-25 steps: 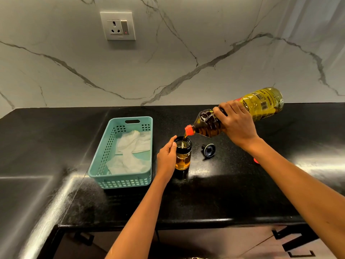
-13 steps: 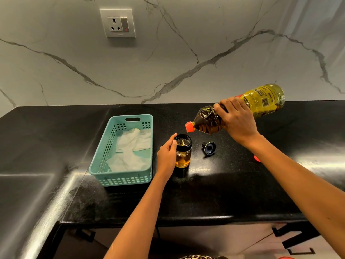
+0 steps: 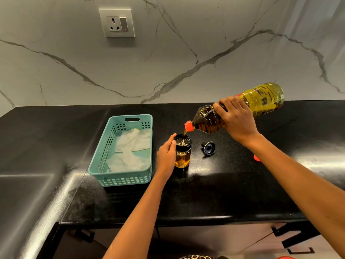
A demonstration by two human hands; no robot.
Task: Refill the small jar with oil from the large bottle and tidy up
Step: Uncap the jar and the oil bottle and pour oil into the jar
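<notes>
1. A black stone countertop (image 3: 56, 137) runs along a marble-patterned wall, with a white wall socket (image 3: 117, 23) set high on the wall towards the left.
2. A teal plastic basket (image 3: 119, 177) stands on the counter left of centre, and crumpled white cloths (image 3: 128, 152) lie inside it.
3. Just right of the basket, the left hand (image 3: 166, 156) is wrapped round the side of the small jar (image 3: 182, 156), thumb up near the rim, holding it upright on the counter.
4. The small jar is open at the top, has a dark collar, and holds amber oil to about half its height. It stands near the middle of the counter, between the basket and its lid.
5. The black jar lid (image 3: 208, 147) lies tipped on the counter just right of the jar, apart from it.
6. The large bottle (image 3: 261, 99) is held tilted above the counter, its orange neck (image 3: 189, 126) pointing down-left right over the jar mouth, and a thin stream of oil falls into the jar.
7. The right hand (image 3: 237, 118) grips the bottle round its middle, fingers curled over the top.
8. A small red object (image 3: 257, 157) shows on the counter beside the right forearm, mostly hidden
</notes>
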